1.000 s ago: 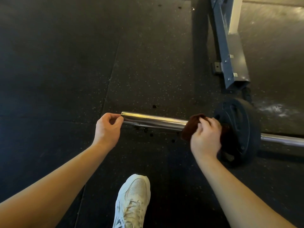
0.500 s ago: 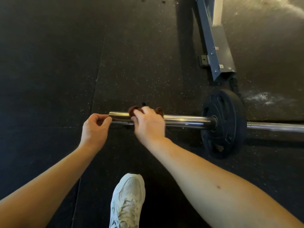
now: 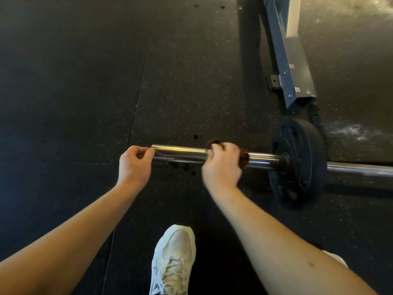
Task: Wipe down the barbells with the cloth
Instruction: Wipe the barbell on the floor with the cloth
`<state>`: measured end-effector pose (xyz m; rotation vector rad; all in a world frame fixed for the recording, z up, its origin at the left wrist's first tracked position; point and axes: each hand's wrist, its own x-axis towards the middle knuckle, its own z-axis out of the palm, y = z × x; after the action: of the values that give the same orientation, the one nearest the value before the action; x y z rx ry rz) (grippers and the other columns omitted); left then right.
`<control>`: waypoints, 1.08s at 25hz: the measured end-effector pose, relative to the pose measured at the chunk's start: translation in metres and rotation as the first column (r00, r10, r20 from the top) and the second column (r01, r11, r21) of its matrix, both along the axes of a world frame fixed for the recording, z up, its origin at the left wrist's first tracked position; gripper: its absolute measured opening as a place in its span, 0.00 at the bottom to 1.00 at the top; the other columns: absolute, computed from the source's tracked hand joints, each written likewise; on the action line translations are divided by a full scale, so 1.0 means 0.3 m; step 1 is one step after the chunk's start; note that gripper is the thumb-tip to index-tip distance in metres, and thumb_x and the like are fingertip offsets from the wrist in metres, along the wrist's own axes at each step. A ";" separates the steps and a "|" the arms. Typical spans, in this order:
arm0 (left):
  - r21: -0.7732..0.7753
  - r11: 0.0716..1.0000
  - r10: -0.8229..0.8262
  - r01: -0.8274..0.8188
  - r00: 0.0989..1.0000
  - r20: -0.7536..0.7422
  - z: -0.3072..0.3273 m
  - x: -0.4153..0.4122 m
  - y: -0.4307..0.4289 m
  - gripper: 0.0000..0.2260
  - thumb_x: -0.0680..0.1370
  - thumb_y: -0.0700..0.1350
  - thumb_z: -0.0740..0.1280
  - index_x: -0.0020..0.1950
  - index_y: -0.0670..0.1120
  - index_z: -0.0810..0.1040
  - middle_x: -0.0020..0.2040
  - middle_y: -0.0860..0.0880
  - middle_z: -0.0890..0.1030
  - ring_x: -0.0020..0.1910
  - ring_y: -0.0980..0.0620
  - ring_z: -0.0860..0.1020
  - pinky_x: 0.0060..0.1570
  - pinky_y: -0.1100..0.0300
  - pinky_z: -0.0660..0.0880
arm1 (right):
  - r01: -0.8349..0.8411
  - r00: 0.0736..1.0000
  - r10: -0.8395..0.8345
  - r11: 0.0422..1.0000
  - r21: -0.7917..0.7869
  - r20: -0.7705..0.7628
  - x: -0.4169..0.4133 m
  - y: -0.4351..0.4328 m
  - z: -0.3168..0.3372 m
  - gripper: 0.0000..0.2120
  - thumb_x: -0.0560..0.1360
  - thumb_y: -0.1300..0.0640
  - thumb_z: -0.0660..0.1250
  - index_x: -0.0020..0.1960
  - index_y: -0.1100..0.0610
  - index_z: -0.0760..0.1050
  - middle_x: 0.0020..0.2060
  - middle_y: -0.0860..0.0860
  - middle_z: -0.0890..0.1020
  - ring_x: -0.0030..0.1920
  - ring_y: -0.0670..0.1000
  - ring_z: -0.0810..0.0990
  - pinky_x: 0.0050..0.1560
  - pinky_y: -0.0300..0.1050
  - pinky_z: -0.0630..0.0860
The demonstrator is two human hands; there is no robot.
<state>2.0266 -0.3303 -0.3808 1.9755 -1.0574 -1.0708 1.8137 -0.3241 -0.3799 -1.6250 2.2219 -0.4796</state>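
A chrome barbell (image 3: 182, 152) lies across the dark rubber floor, its sleeve end pointing left. A black weight plate (image 3: 297, 167) sits on it to the right. My right hand (image 3: 221, 165) grips a dark brown cloth (image 3: 244, 159) wrapped around the sleeve, about midway between its end and the plate. My left hand (image 3: 135, 165) curls its fingers round the very tip of the sleeve, steadying it.
A blue-grey steel rack base (image 3: 291, 67) stands on the floor beyond the plate at upper right. My white shoe (image 3: 173, 260) is planted just below the bar. White chalk dust (image 3: 348, 130) marks the floor right of the plate.
My right hand slid the cloth left from the plate to near the sleeve end, then back right to mid-sleeve. My left hand stayed on the bar's tip.
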 end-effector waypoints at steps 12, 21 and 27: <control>-0.023 0.996 -0.083 0.083 0.996 0.012 -0.013 0.018 0.016 0.07 0.82 0.47 0.68 0.59 0.50 0.78 0.52 0.49 0.81 0.49 0.48 0.82 0.44 0.58 0.79 | -0.402 0.911 0.405 0.914 -0.052 0.077 -0.074 0.054 -0.070 0.24 0.80 0.63 0.67 0.75 0.52 0.71 0.77 0.52 0.66 0.81 0.52 0.57 0.74 0.52 0.64; 0.002 0.999 -0.038 0.038 0.999 -0.012 -0.014 0.021 -0.013 0.08 0.80 0.49 0.71 0.56 0.49 0.79 0.52 0.49 0.81 0.50 0.49 0.82 0.52 0.52 0.81 | 0.036 0.999 -0.038 0.994 -0.101 -0.026 -0.297 0.137 -0.059 0.21 0.79 0.66 0.65 0.72 0.57 0.75 0.77 0.52 0.68 0.81 0.50 0.57 0.76 0.46 0.54; 0.065 0.996 -0.067 0.063 0.995 0.071 -0.037 0.031 -0.070 0.12 0.79 0.53 0.72 0.58 0.50 0.78 0.52 0.50 0.80 0.48 0.52 0.80 0.44 0.58 0.76 | -0.417 0.895 0.414 0.909 -0.015 0.167 0.112 0.031 -0.024 0.27 0.78 0.65 0.69 0.75 0.52 0.71 0.80 0.50 0.62 0.82 0.51 0.51 0.75 0.55 0.64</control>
<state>2.0359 -0.3514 -0.3920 2.0562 -1.1470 -1.0851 1.8474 -0.3147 -0.3870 -1.9048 1.6860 -0.4493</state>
